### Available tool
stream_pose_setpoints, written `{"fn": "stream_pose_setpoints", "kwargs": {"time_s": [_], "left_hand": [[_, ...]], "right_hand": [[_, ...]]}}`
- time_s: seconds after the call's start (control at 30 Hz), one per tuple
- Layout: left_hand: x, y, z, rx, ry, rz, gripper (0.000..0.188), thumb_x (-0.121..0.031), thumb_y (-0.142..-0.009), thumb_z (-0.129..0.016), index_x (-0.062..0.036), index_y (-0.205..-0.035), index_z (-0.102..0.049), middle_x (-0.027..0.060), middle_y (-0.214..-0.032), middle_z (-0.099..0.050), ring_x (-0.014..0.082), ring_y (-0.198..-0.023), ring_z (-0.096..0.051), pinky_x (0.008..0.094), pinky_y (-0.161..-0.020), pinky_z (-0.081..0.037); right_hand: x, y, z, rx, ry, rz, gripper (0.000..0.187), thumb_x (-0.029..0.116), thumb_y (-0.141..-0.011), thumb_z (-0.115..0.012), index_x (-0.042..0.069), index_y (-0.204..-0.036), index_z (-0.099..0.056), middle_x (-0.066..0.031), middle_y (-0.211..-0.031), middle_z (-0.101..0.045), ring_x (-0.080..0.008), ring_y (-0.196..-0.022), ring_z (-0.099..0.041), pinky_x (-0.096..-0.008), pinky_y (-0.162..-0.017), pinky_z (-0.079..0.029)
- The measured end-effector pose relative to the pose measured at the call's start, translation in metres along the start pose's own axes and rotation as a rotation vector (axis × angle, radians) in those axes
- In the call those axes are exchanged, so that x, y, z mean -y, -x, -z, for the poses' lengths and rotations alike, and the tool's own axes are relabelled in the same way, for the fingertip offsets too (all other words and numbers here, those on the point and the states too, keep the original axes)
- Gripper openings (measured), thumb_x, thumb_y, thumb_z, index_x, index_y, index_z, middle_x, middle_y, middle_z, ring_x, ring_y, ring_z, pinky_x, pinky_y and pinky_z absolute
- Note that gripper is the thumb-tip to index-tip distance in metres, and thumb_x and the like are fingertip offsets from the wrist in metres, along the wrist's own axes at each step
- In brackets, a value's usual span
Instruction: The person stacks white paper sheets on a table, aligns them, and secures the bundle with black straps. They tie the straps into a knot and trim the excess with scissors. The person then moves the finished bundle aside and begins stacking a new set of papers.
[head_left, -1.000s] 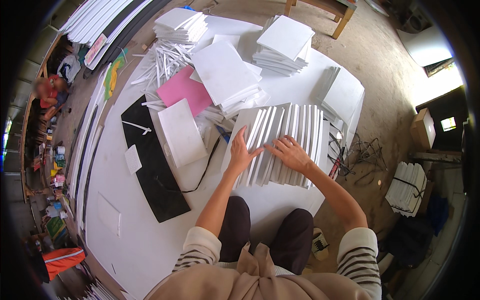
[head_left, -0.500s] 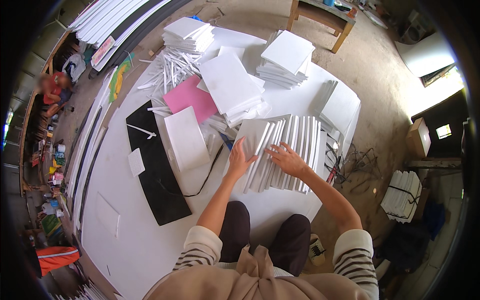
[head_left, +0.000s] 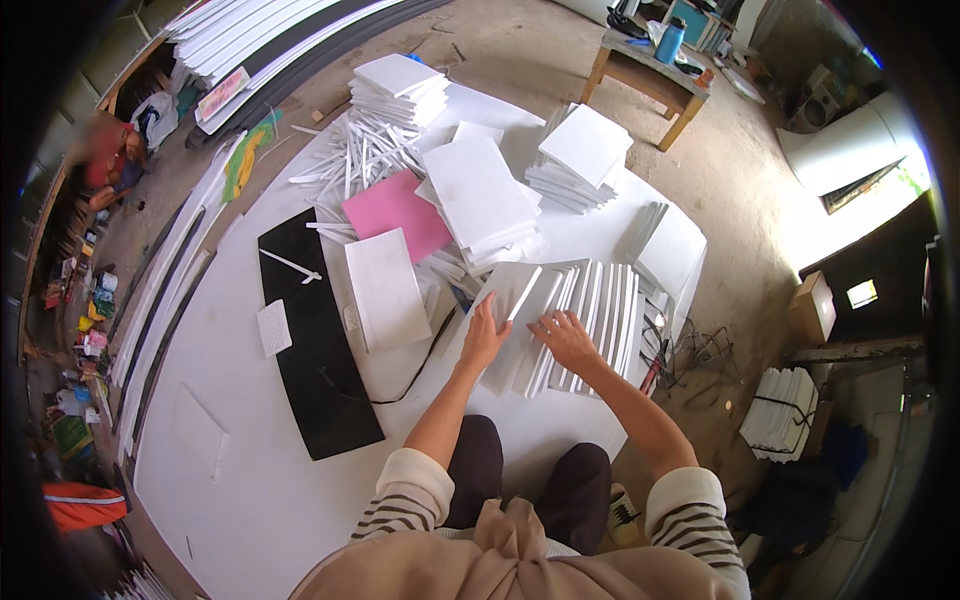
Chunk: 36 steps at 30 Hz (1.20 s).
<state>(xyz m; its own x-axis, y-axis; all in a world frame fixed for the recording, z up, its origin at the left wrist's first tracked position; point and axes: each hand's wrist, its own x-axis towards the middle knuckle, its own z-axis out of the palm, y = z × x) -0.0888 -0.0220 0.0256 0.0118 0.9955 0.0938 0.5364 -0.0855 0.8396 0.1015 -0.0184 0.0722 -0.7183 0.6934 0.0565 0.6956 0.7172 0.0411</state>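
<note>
White boards [head_left: 606, 322] lean in a row on the surface [head_left: 285, 515], being separated, I'd say; left hand [head_left: 484, 338] grasps the end board [head_left: 515, 284], right hand [head_left: 568, 343] rests loose-fingered on others; next wants steady parting

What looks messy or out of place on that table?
The thin white strips toward the far left of the table: they lie crisscrossed in a loose heap, unlike the row of boards by the right hand. The pink sheet stands out, partly covered among so much white.
</note>
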Motion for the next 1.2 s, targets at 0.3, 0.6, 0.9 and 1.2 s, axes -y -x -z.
{"fn": "stream_pose_setpoints", "kwargs": {"time_s": [0.3,0.6,0.9,1.2], "left_hand": [[0.007,-0.003,-0.004,-0.015,0.004,0.017,0.058,-0.018,-0.077,-0.056,-0.0078,-0.124,-0.024,0.0211,-0.116,-0.040,0.0396,-0.100,-0.043,0.0436,-0.083,-0.037],[-0.011,0.002,-0.032,-0.015,-0.128,0.079,0.043,-0.015,-0.080,-0.049,-0.0055,-0.119,-0.032,0.0197,-0.108,-0.044,0.0378,-0.097,-0.044,0.0438,-0.082,-0.038],[0.096,0.008,-0.031,0.215,-0.105,0.487,0.069,-0.059,-0.075,-0.044,-0.0226,-0.129,-0.022,0.0206,-0.126,-0.024,0.0382,-0.118,-0.022,0.0522,-0.091,-0.026],[0.062,-0.007,-0.039,0.399,-0.164,0.729,0.085,-0.073,-0.066,-0.039,-0.0220,-0.131,-0.019,0.0216,-0.129,-0.020,0.0424,-0.118,-0.023,0.0532,-0.094,-0.021]], "right_hand": [[0.016,-0.006,-0.008,-0.079,-0.234,-0.268,0.029,0.009,-0.073,-0.053,0.013,-0.101,-0.058,-0.0078,-0.099,-0.047,-0.0262,-0.096,-0.043,-0.0385,-0.081,-0.037],[0.019,-0.031,-0.019,-0.081,-0.510,-0.762,0.022,0.026,-0.078,-0.053,0.008,-0.088,-0.061,-0.0102,-0.097,-0.049,-0.0309,-0.093,-0.041,-0.0416,-0.080,-0.035],[-0.039,0.029,-0.012,-0.403,-0.466,-0.610,0.029,0.004,-0.071,-0.058,0.007,-0.100,-0.052,-0.0129,-0.103,-0.045,-0.0328,-0.095,-0.040,-0.0406,-0.082,-0.036],[-0.075,0.042,-0.005,-0.447,-0.297,-0.747,0.032,0.010,-0.072,-0.060,0.010,-0.102,-0.052,-0.0123,-0.114,-0.041,-0.0340,-0.109,-0.034,-0.0439,-0.090,-0.029]]}}
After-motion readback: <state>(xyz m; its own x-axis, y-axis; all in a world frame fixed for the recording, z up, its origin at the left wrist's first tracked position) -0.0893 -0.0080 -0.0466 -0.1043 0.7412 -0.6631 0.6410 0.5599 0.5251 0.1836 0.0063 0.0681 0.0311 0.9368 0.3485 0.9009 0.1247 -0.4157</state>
